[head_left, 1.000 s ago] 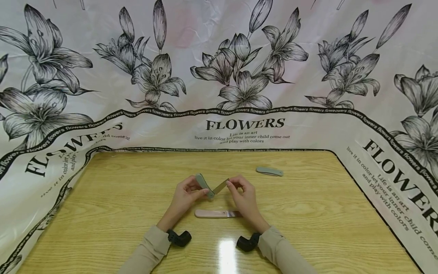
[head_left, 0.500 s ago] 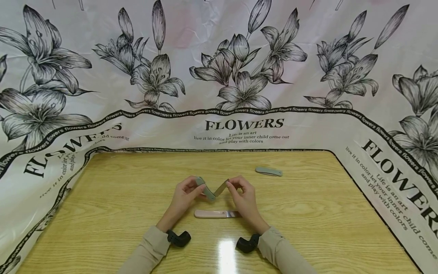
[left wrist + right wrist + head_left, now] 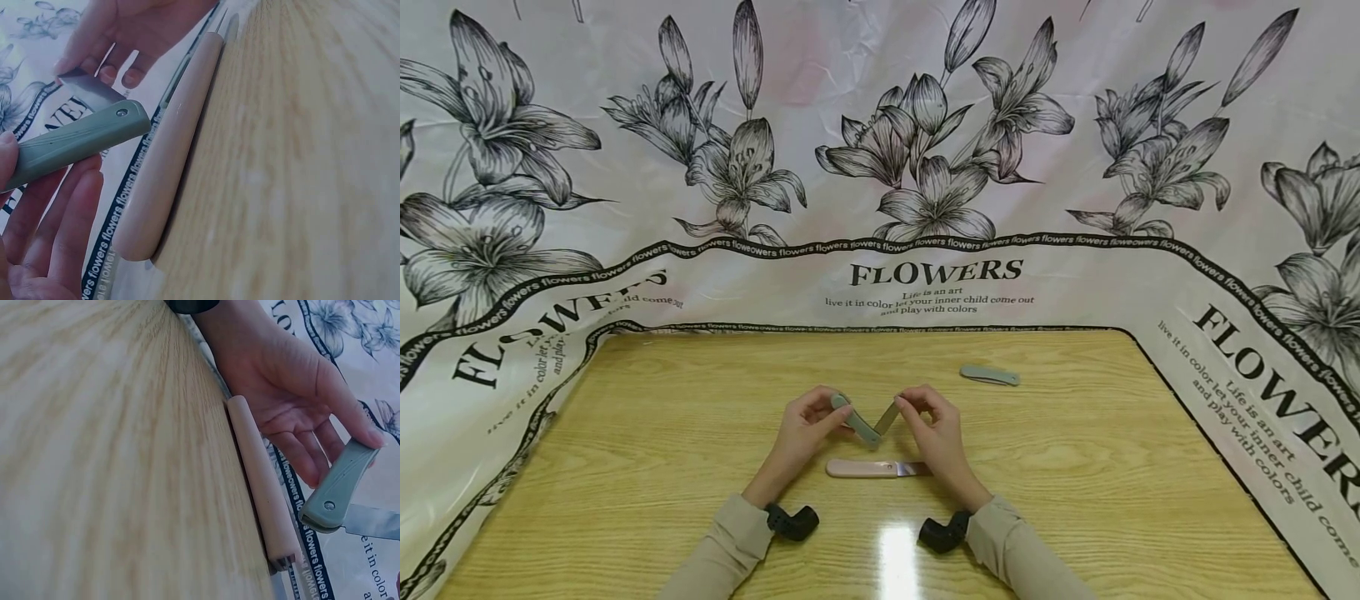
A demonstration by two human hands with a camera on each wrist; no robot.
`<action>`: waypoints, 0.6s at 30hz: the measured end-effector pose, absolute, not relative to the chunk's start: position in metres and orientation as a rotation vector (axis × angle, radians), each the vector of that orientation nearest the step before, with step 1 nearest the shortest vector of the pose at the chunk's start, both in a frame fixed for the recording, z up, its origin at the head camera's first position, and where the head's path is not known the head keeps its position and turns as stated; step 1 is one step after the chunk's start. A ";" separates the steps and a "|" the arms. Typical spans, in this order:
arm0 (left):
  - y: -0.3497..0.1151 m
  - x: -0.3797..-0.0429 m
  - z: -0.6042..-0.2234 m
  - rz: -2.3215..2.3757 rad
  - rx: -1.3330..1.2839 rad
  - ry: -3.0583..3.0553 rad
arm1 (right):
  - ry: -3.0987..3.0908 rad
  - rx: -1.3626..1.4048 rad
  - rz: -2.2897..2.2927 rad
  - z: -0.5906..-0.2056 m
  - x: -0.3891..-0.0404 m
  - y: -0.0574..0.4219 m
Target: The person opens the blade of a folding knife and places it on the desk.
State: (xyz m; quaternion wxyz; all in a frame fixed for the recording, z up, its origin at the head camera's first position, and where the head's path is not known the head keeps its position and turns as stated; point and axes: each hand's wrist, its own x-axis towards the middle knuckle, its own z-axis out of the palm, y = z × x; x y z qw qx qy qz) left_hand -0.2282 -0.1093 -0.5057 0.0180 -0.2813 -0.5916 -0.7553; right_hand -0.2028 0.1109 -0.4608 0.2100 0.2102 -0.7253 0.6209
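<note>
Between the two hands is a green folding knife, its blade partly swung out so that handle and blade form a V. My left hand grips the handle's far end between thumb and fingers. With thumb and fingertip, my right hand pinches the tip of the blade. The pivot rivet shows clearly in the left wrist view. On the table just below the hands lies a pink-handled knife with its blade out to the right; my right hand hides the blade's end in the head view.
Farther back on the wooden table, to the right, lies a second green folding knife, folded. A flower-printed cloth rises behind the table and along both sides. Black wrist cameras sit low over the tabletop.
The green knife's handle has tilted and its pivot end has dropped slightly toward the right, with the left thumb farther up the handle. The right hand stays at the blade tip.
</note>
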 end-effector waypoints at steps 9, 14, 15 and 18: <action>-0.109 -0.227 -0.504 -2.329 -0.795 -1.859 | -2.020 0.564 1.697 -0.460 -0.203 0.114; -0.109 -0.226 -0.503 -2.283 -0.716 -1.853 | -2.007 0.489 1.726 -0.462 -0.204 0.117; -0.109 -0.226 -0.503 -2.284 -0.696 -1.850 | -2.004 0.475 1.733 -0.462 -0.205 0.118; -0.109 -0.225 -0.501 -2.308 -0.640 -1.839 | -1.997 0.452 1.747 -0.463 -0.206 0.122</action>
